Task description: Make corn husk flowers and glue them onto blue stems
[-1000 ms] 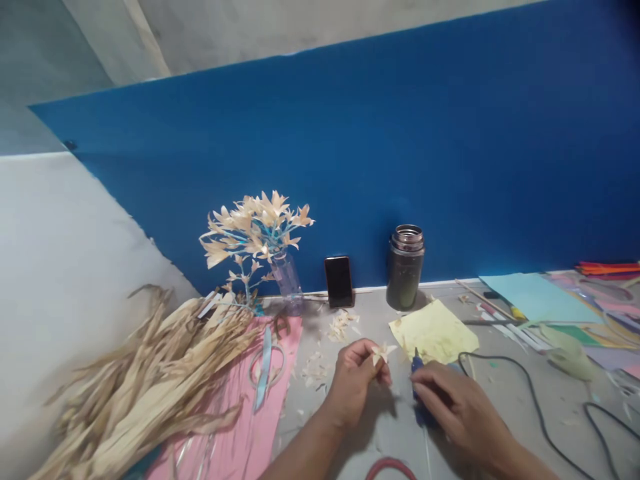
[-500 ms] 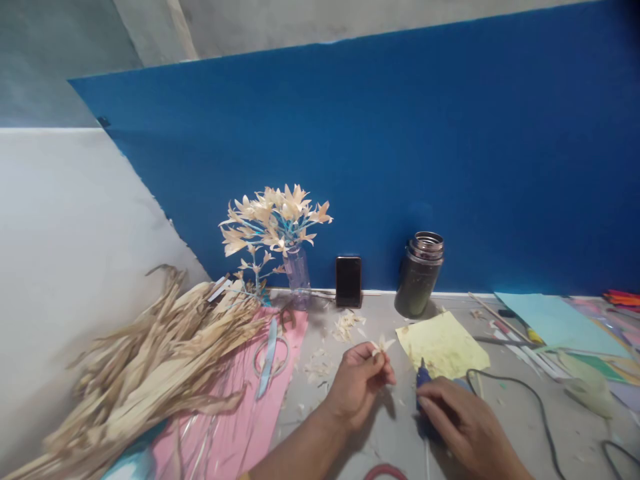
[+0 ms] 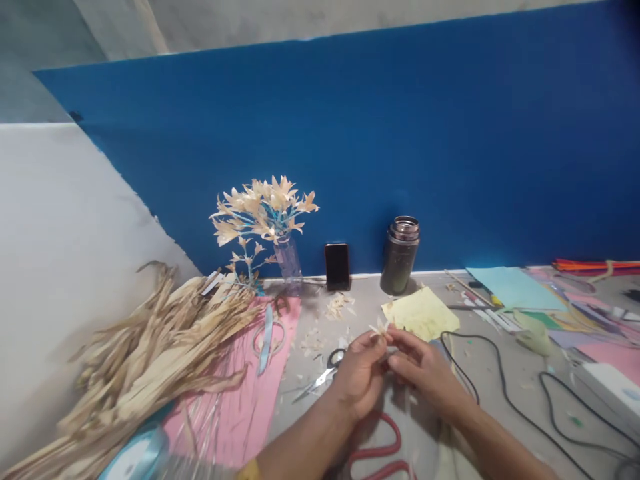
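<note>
Husk flower pinched between both hands' fingertips.

A heap of dried corn husks is spread beside a pink paper sheet, on which blue-handled scissors are laid. A phone and a dark flask are stood against the blue board. A black cable is trailed near a yellow paper.

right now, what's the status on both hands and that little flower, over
Both grips shut: left hand and right hand pinch the husk flower together. Beside the left hand, scissors; black cable past the right. Nothing blocking.
</note>
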`<state>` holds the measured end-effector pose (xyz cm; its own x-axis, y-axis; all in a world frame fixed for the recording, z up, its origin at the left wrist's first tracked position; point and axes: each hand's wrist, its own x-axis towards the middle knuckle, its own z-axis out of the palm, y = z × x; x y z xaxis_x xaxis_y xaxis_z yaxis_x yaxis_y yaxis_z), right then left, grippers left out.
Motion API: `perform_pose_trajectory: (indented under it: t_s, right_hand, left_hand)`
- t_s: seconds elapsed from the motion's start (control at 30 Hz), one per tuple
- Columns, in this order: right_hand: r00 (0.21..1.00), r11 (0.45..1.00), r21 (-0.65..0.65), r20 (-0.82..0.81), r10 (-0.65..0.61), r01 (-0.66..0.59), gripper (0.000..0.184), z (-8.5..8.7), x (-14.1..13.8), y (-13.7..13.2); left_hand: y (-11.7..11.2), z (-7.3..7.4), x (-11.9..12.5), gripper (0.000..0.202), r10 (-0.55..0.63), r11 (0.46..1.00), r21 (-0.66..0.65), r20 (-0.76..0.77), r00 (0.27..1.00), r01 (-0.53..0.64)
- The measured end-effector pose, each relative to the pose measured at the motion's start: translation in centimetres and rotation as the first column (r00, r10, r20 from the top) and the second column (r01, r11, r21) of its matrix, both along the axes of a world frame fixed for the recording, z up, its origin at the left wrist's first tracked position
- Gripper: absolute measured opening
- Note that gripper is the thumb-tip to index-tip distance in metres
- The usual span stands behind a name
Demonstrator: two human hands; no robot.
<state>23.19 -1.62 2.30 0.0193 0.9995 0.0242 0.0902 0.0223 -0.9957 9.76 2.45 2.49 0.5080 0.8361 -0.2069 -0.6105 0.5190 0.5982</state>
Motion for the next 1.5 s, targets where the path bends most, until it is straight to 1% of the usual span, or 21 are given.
perform_pose_trajectory:
  t_s: [0.1,0.27,0.37,0.4,0.47,0.53,0.57,0.6,0.63,0.67,0.7,0.73,0.77,0.8,0.87,0.97,1.03,1.13,1.23,1.33,1.5]
  right_hand:
    - [0.998,0.996,0.08,0.05,0.042,-0.046,0.031,-0.2,-0.9,-0.4]
    - [0.974,0.994,0.007,0.201,0.104,-0.108,0.033,-0.8,-0.1,-1.1]
    - [0.967,0.995,-0.003,0.232,0.101,-0.104,0.038,-0.9,0.8,-1.3]
    - [0.965,0.992,-0.016,0.229,0.127,-0.126,0.041,-0.7,0.9,-1.4]
    - [0.936,0.962,-0.049,0.225,0.272,-0.268,0.049,0.0,0.8,-2.0]
    - [0.826,0.873,-0.038,0.306,0.473,-0.486,0.052,1.0,0.1,-2.7]
    - [0.761,0.838,-0.003,0.416,0.498,-0.546,0.047,1.5,-0.2,-3.0]
    - [0.721,0.837,0.045,0.534,0.441,-0.546,0.042,2.1,-0.6,-3.2]
    - [0.709,0.86,0.107,0.621,0.334,-0.499,0.04,2.6,-1.0,-3.2]
    - [0.721,0.888,0.179,0.66,0.21,-0.423,0.037,3.1,-1.3,-3.1]
    - [0.749,0.912,0.242,0.655,0.099,-0.332,0.034,3.5,-1.6,-2.9]
    - [0.787,0.926,0.283,0.617,0.024,-0.25,0.03,3.8,-1.9,-2.6]
    - [0.827,0.936,0.298,0.562,-0.012,-0.188,0.025,4.0,-2.2,-2.2]
    - [0.864,0.946,0.289,0.504,-0.019,-0.147,0.021,4.0,-2.5,-1.8]
    - [0.922,0.966,0.229,0.386,0.02,-0.116,0.023,3.6,-3.3,-1.0]
    - [0.979,0.983,0.171,0.201,0.027,-0.062,0.019,1.9,-4.3,-0.4]
    - [0.989,0.982,0.188,0.147,0.008,-0.036,0.027,0.6,-4.5,-0.5]
    - [0.979,0.973,0.223,0.201,0.018,-0.064,0.037,-0.4,-4.2,-0.9]
    - [0.95,0.962,0.248,0.309,0.036,-0.117,0.039,-0.5,-3.6,-1.2]
    - [0.916,0.947,0.28,0.399,0.036,-0.159,0.039,-0.5,-3.1,-1.2]
    - [0.917,0.943,0.263,0.387,0.093,-0.207,0.033,-0.9,-3.0,-0.9]
  left_hand:
    - [-0.6,0.0,-0.2,0.033,-0.008,0.999,-0.048,0.017,1.0,0.009]
    - [0.3,1.0,-2.9,0.027,0.056,0.997,-0.052,0.001,0.998,-0.056]
    - [0.9,1.7,-5.1,0.025,0.087,0.995,-0.051,0.031,0.996,-0.085]
    - [1.0,1.8,-5.7,0.024,0.086,0.995,-0.055,0.049,0.995,-0.083]
    - [0.9,1.9,-6.7,0.023,0.07,0.996,-0.058,0.079,0.994,-0.065]
    - [0.7,1.9,-7.3,0.022,0.05,0.998,-0.042,0.085,0.995,-0.046]
    - [0.6,1.9,-7.5,0.021,0.043,0.999,-0.025,0.079,0.996,-0.041]
    - [0.5,1.9,-7.6,0.021,0.038,0.999,-0.004,0.071,0.997,-0.038]
    - [0.4,1.9,-7.6,0.021,0.035,0.999,0.017,0.063,0.997,-0.036]
    - [0.4,1.9,-7.6,0.021,0.031,0.999,0.034,0.057,0.998,-0.033]
    - [0.3,1.9,-7.4,0.021,0.026,0.998,0.047,0.053,0.998,-0.028]
    - [0.2,1.9,-7.2,0.021,0.02,0.998,0.056,0.052,0.998,-0.023]
    - [0.2,1.8,-6.9,0.021,0.016,0.998,0.061,0.055,0.998,-0.019]
    - [0.1,1.7,-6.5,0.02,0.009,0.998,0.063,0.064,0.998,-0.013]
    - [-0.2,1.4,-5.8,0.021,-0.013,0.998,0.061,0.074,0.997,0.009]
    - [-0.9,0.5,-4.9,0.026,-0.034,0.998,0.052,0.048,0.998,0.032]
    - [-1.3,0.0,-4.7,0.03,-0.028,0.998,0.059,0.019,0.999,0.027]
    - [-1.7,-0.4,-4.9,0.026,-0.05,0.995,0.091,-0.015,0.999,0.051]
    - [-1.6,-0.7,-5.1,0.018,-0.083,0.99,0.109,-0.073,0.994,0.091]
    - [-1.4,-1.4,-5.1,0.01,-0.089,0.985,0.133,-0.129,0.988,0.106]
    - [-1.1,-2.7,-5.0,0.006,-0.116,0.983,0.126,-0.148,0.982,0.135]
